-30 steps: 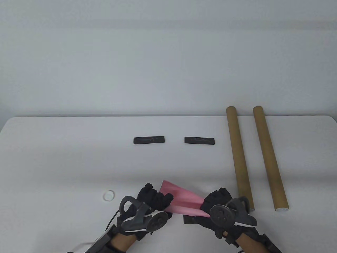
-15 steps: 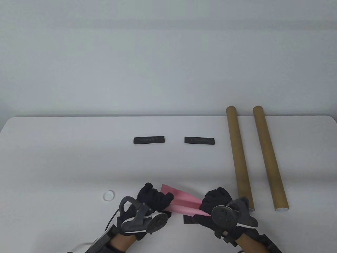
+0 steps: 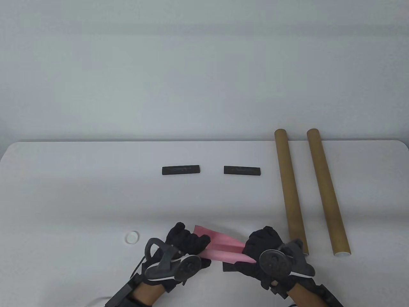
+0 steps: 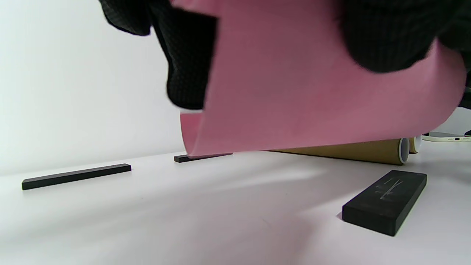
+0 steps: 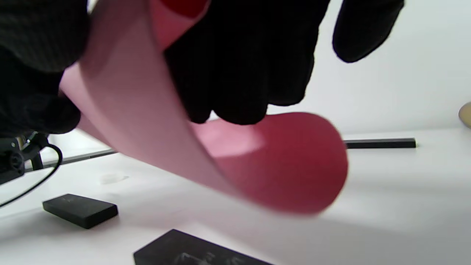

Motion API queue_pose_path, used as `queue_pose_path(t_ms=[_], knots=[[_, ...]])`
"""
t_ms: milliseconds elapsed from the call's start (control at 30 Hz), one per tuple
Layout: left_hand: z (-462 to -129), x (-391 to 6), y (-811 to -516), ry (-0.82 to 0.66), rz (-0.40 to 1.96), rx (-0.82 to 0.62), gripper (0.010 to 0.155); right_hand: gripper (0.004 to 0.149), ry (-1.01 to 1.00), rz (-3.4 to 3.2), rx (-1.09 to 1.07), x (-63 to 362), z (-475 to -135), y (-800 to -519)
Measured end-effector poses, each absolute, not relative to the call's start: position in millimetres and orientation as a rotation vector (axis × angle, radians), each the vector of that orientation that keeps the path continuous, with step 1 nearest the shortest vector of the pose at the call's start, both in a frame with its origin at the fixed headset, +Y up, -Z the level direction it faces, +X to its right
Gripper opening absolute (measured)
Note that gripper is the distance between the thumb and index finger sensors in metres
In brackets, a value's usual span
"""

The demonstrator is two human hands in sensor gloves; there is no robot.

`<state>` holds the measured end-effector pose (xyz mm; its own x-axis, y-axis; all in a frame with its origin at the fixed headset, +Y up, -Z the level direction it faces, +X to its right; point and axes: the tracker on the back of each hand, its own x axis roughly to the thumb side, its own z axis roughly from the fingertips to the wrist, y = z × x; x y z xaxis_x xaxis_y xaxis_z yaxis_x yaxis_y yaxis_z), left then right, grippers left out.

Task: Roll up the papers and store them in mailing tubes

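Table view: high, in front of the person, looking down and across the desk (image 3: 64, 192) to a wall; both hands enter at its bottom edge.

Left wrist view: low, near desk level, very close under the left hand (image 4: 184, 55), facing the far edge.

Right wrist view: same low, close setup under the right hand (image 5: 250, 62).

Shared by all three: pink paper (image 3: 223, 244), black bars (image 3: 181, 169).

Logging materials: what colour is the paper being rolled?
Pink paper, held in both hands; it shows best in the left wrist view.
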<state>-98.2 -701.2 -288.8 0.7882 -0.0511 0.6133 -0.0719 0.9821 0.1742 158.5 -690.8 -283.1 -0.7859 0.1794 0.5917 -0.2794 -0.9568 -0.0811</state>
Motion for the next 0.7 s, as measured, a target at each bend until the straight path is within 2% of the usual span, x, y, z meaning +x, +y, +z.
queue_pose_path(t_ms=[100, 200, 267, 367, 467, 600, 700], knots=[[-294, -103, -703, -0.63, 0.09, 0.129, 0.068, 0.07, -0.368, 2.828, 0.903, 158, -280, -688], [-296, -105, -705, -0.623, 0.111, 0.087, 0.069, 0.061, -0.433, 2.848, 0.911, 156, -276, -686], [-292, -103, -706, -0.631, 0.069, 0.117, 0.072, 0.054, -0.408, 2.825, 0.894, 156, -277, -687], [-285, -96, -702, -0.662, -0.038, 0.207, 0.072, 0.055, -0.343, 2.822, 0.886, 157, -281, -687], [-282, -94, -698, -0.665, -0.052, 0.246, 0.066, 0.058, -0.278, 2.764, 0.878, 159, -283, -689], [-288, -98, -700, -0.641, 0.016, 0.168, 0.062, 0.068, -0.349, 2.826, 0.897, 157, -279, -689], [-290, -100, -702, -0.632, 0.074, 0.107, 0.064, 0.063, -0.43, 2.853, 0.922, 155, -276, -688]])
